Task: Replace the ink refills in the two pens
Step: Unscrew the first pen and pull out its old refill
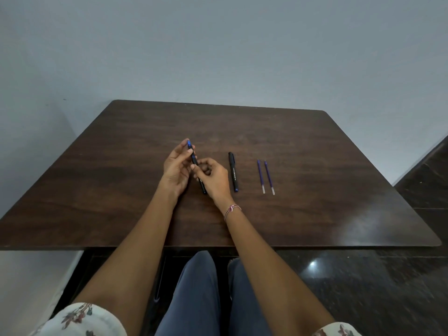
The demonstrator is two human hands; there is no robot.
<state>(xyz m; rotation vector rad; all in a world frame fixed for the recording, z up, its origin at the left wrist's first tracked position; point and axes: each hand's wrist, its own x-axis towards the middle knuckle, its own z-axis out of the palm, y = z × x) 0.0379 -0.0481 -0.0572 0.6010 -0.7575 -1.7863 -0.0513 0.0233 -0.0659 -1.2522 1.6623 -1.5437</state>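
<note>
Both hands pinch the first pen (196, 166), left hand (176, 170) at its far blue end, right hand (213, 177) mid-barrel; its long axis runs away from the person. The second pen (233, 172) and two refills (266, 177) lie parallel on the tabletop (315, 154), nearer the right hand.

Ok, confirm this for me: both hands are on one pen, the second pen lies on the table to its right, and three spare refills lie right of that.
Not quite: the head view shows two spare refills, not three, lying side by side. The rest stands: the left hand and right hand hold one pen, and the second pen lies on the table to its right.
</note>
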